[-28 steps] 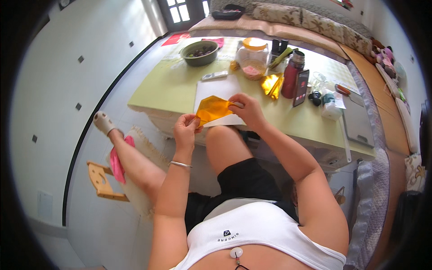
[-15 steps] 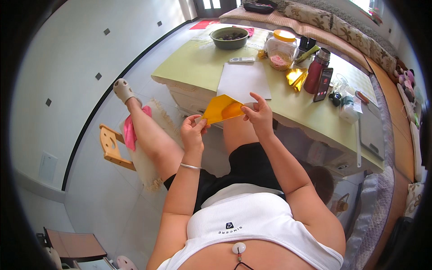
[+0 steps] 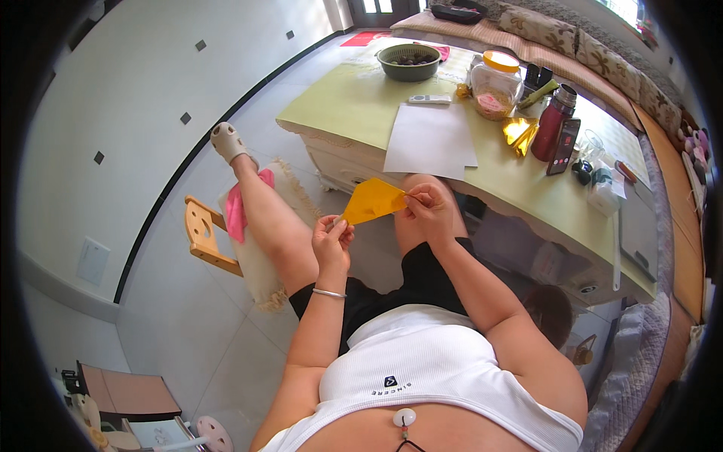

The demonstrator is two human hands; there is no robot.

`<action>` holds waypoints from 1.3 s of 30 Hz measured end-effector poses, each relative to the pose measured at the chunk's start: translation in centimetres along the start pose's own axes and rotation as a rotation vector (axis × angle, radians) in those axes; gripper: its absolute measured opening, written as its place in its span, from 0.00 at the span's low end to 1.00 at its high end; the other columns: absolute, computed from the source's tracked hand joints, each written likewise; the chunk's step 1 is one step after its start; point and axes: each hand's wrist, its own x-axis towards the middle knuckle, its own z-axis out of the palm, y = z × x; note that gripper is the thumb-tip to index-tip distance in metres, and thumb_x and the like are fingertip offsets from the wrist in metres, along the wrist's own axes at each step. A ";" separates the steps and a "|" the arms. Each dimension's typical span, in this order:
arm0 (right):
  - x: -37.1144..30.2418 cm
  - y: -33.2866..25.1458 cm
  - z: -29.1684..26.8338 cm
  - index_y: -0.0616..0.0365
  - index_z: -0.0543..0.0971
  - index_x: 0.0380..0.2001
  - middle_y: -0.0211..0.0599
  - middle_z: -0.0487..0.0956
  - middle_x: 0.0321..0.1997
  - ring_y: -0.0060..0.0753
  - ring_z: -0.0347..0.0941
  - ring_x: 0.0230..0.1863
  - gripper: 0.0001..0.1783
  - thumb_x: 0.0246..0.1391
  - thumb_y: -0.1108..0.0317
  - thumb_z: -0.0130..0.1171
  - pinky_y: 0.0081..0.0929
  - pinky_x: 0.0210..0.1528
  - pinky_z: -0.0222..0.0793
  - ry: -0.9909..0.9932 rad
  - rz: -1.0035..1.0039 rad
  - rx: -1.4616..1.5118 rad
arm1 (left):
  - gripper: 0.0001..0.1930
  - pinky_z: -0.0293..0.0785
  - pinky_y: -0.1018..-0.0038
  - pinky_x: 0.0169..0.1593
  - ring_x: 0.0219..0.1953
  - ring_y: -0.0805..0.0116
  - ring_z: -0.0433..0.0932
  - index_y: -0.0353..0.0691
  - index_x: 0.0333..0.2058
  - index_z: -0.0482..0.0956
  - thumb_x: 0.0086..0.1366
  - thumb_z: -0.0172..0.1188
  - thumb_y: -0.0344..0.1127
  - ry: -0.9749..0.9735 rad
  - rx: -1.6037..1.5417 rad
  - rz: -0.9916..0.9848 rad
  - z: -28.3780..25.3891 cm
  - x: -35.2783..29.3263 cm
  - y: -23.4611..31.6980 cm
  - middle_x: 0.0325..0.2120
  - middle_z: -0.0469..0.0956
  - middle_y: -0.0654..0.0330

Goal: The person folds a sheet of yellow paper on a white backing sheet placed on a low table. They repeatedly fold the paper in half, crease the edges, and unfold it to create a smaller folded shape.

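A folded sheet of shiny gold paper (image 3: 373, 202) is stretched between my two hands, above my lap and just off the table's front edge. My left hand (image 3: 332, 235) pinches its lower left corner between thumb and fingers. At the right corner, my right hand (image 3: 429, 210) grips it with thumb and fingertips. The paper has slanting folded edges and a point toward the top. Just beyond it on the table lie white sheets of paper (image 3: 431, 139). A crumpled or folded gold piece (image 3: 520, 134) rests farther right, beside a dark red thermos (image 3: 553, 123).
The pale green table (image 3: 339, 113) carries a basket of dark items (image 3: 408, 62), a remote (image 3: 429, 99), a jar with a yellow lid (image 3: 496, 85), a propped phone (image 3: 563, 147) and a grey board (image 3: 639, 226). A small wooden chair (image 3: 207, 233) stands left of my raised leg.
The camera view has shifted, so the table sits farther right. Both hands still hold the gold paper, now slightly lower relative to the table and tilted differently, with less reflection on it.
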 end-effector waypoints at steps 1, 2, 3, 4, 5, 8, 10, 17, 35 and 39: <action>0.1 0.1 0.0 0.61 0.75 0.36 0.33 0.80 0.29 0.21 0.77 0.23 0.06 0.58 0.79 0.61 0.15 0.25 0.70 -0.008 0.009 -0.010 | 0.10 0.78 0.75 0.29 0.27 0.68 0.81 0.41 0.41 0.72 0.63 0.59 0.20 -0.003 -0.026 -0.020 -0.4 0.3 -0.3 0.30 0.79 0.58; 0.1 0.2 -0.1 0.61 0.75 0.37 0.33 0.80 0.29 0.21 0.77 0.24 0.06 0.58 0.79 0.60 0.15 0.25 0.71 -0.017 0.019 -0.022 | 0.10 0.78 0.75 0.30 0.28 0.68 0.81 0.41 0.41 0.72 0.64 0.59 0.21 -0.003 -0.054 -0.039 -0.8 0.4 -0.6 0.30 0.79 0.58; 0.1 0.3 -0.2 0.61 0.74 0.37 0.34 0.80 0.30 0.21 0.78 0.25 0.06 0.59 0.80 0.60 0.16 0.26 0.71 -0.026 0.029 -0.033 | 0.10 0.78 0.75 0.30 0.28 0.68 0.81 0.41 0.41 0.72 0.64 0.59 0.21 -0.004 -0.081 -0.059 -1.2 0.5 -0.9 0.30 0.79 0.58; -0.1 0.6 -0.1 0.61 0.74 0.38 0.34 0.80 0.30 0.22 0.78 0.26 0.06 0.59 0.80 0.59 0.16 0.27 0.72 -0.038 0.011 -0.027 | 0.10 0.78 0.75 0.29 0.28 0.67 0.81 0.41 0.41 0.72 0.64 0.59 0.21 0.023 -0.089 -0.088 -1.6 0.6 -1.2 0.30 0.79 0.57; -0.1 0.7 -0.3 0.61 0.74 0.39 0.34 0.80 0.31 0.22 0.78 0.26 0.06 0.59 0.80 0.58 0.17 0.27 0.73 -0.050 -0.016 -0.026 | 0.10 0.78 0.75 0.29 0.28 0.66 0.81 0.40 0.41 0.71 0.64 0.59 0.21 0.042 -0.104 -0.118 -1.6 0.7 -1.6 0.31 0.79 0.57; -0.2 1.0 -0.8 0.62 0.73 0.41 0.34 0.80 0.32 0.23 0.79 0.27 0.07 0.61 0.80 0.56 0.18 0.29 0.74 -0.052 -0.043 -0.059 | 0.09 0.77 0.74 0.29 0.29 0.65 0.81 0.41 0.41 0.71 0.64 0.59 0.22 0.099 -0.126 -0.187 -1.8 0.6 -2.8 0.30 0.79 0.56; -0.4 1.2 -1.0 0.62 0.73 0.40 0.33 0.79 0.33 0.24 0.79 0.27 0.05 0.61 0.80 0.54 0.19 0.30 0.74 -0.063 -0.080 -0.079 | 0.10 0.78 0.72 0.29 0.29 0.63 0.81 0.42 0.42 0.71 0.64 0.59 0.23 0.098 -0.106 -0.212 -2.9 0.6 -3.6 0.31 0.79 0.55; -0.9 0.9 -0.7 0.61 0.75 0.36 0.31 0.77 0.29 0.21 0.78 0.27 0.02 0.61 0.79 0.56 0.19 0.30 0.73 -0.103 -0.086 -0.122 | 0.08 0.83 0.73 0.34 0.34 0.62 0.85 0.43 0.42 0.71 0.66 0.57 0.26 0.079 0.019 -0.200 -3.4 -0.5 -4.0 0.34 0.81 0.56; -1.7 -0.5 -0.5 0.64 0.77 0.38 0.33 0.79 0.34 0.21 0.79 0.32 0.02 0.62 0.78 0.56 0.17 0.34 0.76 -0.226 -0.141 -0.252 | 0.04 0.83 0.76 0.33 0.31 0.68 0.84 0.43 0.40 0.74 0.68 0.60 0.31 0.035 -0.031 -0.146 -5.2 -0.2 -4.3 0.31 0.81 0.61; -1.9 -1.2 0.0 0.64 0.77 0.38 0.34 0.80 0.35 0.20 0.80 0.32 0.03 0.64 0.74 0.56 0.16 0.34 0.75 -0.226 0.019 -0.261 | 0.06 0.82 0.78 0.32 0.29 0.69 0.83 0.43 0.41 0.74 0.68 0.60 0.31 0.065 0.114 -0.161 -5.8 0.0 -4.4 0.31 0.81 0.61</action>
